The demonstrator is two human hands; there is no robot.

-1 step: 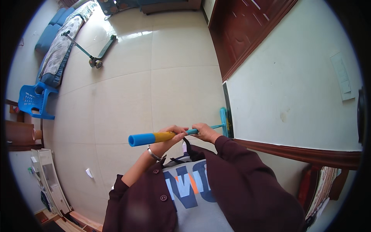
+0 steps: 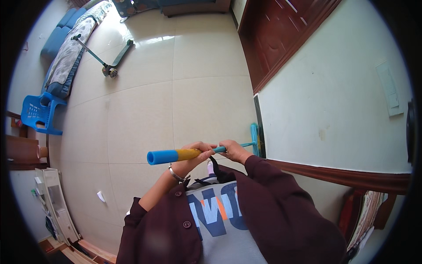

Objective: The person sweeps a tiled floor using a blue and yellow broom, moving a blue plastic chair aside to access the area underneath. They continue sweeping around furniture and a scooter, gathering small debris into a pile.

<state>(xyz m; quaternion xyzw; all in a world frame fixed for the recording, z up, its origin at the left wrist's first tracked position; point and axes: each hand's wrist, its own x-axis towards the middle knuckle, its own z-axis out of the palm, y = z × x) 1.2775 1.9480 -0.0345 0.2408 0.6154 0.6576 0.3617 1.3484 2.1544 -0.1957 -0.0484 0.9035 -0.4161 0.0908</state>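
Observation:
A long-handled broom (image 2: 253,133) slants away from me, its teal head down on the floor against the base of the right-hand wall. The handle ends in a yellow and blue grip (image 2: 169,156), whose open end faces up and left. My left hand (image 2: 197,152) is closed around the yellow part, with a metal bracelet on that wrist. Just beyond it, my right hand (image 2: 233,150) wraps round the teal pole. Part of the broom head's bristles is hard to make out.
On the tiled floor lies a small white object (image 2: 101,196) at left. A kick scooter (image 2: 110,66) stands farther off, with a blue plastic chair (image 2: 40,113) at left. A white shelf unit (image 2: 59,207) is at lower left; a red-brown door (image 2: 281,39) is at right.

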